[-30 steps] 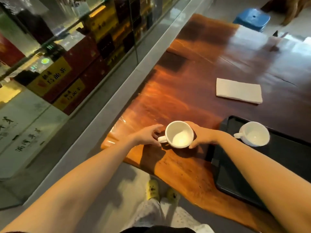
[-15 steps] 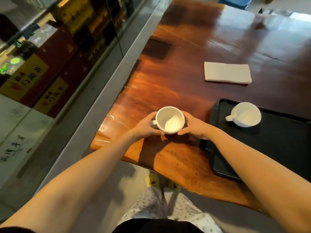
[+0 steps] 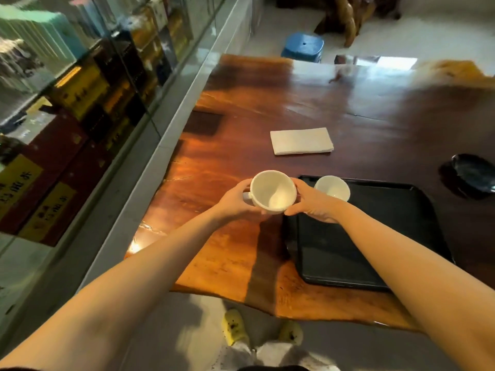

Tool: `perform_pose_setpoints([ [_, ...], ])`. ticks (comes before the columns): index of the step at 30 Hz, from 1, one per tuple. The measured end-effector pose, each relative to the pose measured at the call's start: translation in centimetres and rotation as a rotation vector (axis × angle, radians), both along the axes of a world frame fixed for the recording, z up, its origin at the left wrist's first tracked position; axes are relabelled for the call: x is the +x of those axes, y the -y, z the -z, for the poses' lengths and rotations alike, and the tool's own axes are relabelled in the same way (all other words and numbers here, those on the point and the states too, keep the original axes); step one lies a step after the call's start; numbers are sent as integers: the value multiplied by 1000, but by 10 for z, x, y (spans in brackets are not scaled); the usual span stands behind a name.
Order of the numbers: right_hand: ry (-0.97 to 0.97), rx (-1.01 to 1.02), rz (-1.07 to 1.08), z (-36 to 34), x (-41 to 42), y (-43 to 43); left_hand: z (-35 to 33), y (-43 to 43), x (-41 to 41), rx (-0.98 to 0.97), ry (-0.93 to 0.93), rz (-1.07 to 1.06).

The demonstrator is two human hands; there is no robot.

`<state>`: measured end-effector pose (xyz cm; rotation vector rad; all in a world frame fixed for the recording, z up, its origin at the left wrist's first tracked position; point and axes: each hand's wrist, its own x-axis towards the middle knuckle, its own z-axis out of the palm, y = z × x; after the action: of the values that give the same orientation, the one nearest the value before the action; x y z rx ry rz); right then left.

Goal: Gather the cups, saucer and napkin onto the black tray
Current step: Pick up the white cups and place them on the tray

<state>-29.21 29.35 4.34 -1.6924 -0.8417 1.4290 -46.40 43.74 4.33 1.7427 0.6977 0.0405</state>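
Note:
I hold a white cup (image 3: 273, 191) between both hands, lifted above the wooden table just left of the black tray (image 3: 375, 236). My left hand (image 3: 235, 200) grips its handle side and my right hand (image 3: 313, 202) cups its other side. A second white cup (image 3: 332, 187) stands in the tray's far left corner. A folded white napkin (image 3: 301, 141) lies on the table beyond the cups. A dark saucer (image 3: 474, 172) rests on the table to the right of the tray.
The wooden table (image 3: 241, 162) has an irregular near edge. A glass display case (image 3: 80, 103) with boxes runs along the left. A blue stool (image 3: 302, 46) stands beyond the table's far end. My feet (image 3: 235, 328) show below the table edge.
The cup has risen off the table and moved right toward the tray, held in both hands. The view has swung, bringing the dark saucer into sight.

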Motion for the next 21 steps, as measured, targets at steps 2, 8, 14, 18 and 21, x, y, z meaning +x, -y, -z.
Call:
perform_pose_setpoints([
  [2,52,5,21,-13,15,15,-11,12,20,27,18,20],
  [8,100,63,53,-48,63,71,-31,57,78,77,67,69],
  [14,173,54,149,-60,118,151,-39,132,147,89,44,100],
  [18,208,70,152,-63,154,196,-37,177,188,127,19,101],
  [21,205,66,205,-60,174,220,-33,200,211,95,5,108],
])
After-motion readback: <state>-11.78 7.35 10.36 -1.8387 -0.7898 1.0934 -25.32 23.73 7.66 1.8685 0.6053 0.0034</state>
